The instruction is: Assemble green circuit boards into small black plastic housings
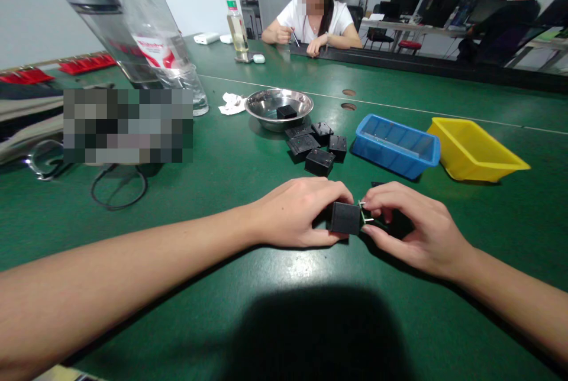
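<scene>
My left hand (306, 210) grips a small black plastic box (346, 218) between thumb and fingers, just above the green table. At the box's right end, my right hand (410, 224) pinches a thin green circuit board (362, 213) with metal pins pointing right. Whether the board sits partly inside the box I cannot tell. Behind my right fingers lies another dark piece, mostly hidden. Beyond my hands is a group of several black boxes (319, 162), some with pins showing on top. One more black box (286, 111) lies in a steel bowl (251, 110).
A blue bin (394, 156) and a yellow bin (477, 159) stand at the right. At the left are a plastic bottle (155, 44), a black cable loop (119, 189) and crumpled tissue (232, 104). Across the green table (199, 310) sits another person (313, 20) holding a thin tool.
</scene>
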Demonstrator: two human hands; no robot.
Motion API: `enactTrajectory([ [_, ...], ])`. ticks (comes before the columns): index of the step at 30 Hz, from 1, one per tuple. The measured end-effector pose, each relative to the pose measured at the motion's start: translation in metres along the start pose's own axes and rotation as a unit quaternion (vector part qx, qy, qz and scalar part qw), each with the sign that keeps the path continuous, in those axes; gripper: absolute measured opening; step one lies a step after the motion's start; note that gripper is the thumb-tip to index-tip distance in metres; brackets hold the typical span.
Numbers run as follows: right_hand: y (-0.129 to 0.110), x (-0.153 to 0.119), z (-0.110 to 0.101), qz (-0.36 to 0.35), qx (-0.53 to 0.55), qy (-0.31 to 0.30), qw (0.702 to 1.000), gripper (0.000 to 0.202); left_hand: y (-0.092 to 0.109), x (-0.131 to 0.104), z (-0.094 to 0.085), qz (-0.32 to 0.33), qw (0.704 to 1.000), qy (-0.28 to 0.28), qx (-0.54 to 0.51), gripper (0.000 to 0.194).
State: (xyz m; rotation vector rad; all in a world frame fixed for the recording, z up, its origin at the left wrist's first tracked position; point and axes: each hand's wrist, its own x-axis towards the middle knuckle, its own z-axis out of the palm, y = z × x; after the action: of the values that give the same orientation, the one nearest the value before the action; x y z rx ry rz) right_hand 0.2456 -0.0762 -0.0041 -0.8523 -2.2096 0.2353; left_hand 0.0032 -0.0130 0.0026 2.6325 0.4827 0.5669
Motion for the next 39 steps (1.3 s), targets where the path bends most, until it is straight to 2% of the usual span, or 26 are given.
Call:
enactTrajectory([
  [5, 0.0027, -0.0005, 0.0004, 0.036, 0.002, -0.026, 0.999, 0.024, 0.0051, -0.0001, 0.0016, -0.043, 0.999, 0.000, -0.017, 0.031],
  [15, 0.0035, 0.0001, -0.0007, 0.137, 0.021, -0.006, 0.990, 0.022, 0.0071, 0.0034, -0.0016, -0.077, 0.993, 0.036, -0.084, 0.030],
  [23, 0.0036, 0.0009, -0.0020, 0.123, 0.042, -0.023, 0.991, 0.012, 0.0062, 0.0035, -0.0023, -0.061, 0.994, 0.047, -0.076, 0.032],
  [27, 0.0034, -0.0006, -0.0020, 0.120, 0.048, -0.026, 0.991, 0.015, 0.0066, 0.0033, -0.0018, -0.067, 0.994, 0.059, -0.069, 0.030],
  [32, 0.0049, -0.0023, -0.0004, 0.088, 0.018, -0.031, 0.995, 0.030, 0.0067, 0.0037, -0.0026, -0.084, 0.992, 0.067, -0.063, 0.030],
  [39, 0.0047, -0.0025, -0.0007, 0.092, 0.001, -0.020, 0.996, 0.021, 0.0062, 0.0026, -0.0018, -0.093, 0.992, 0.066, -0.057, 0.035],
])
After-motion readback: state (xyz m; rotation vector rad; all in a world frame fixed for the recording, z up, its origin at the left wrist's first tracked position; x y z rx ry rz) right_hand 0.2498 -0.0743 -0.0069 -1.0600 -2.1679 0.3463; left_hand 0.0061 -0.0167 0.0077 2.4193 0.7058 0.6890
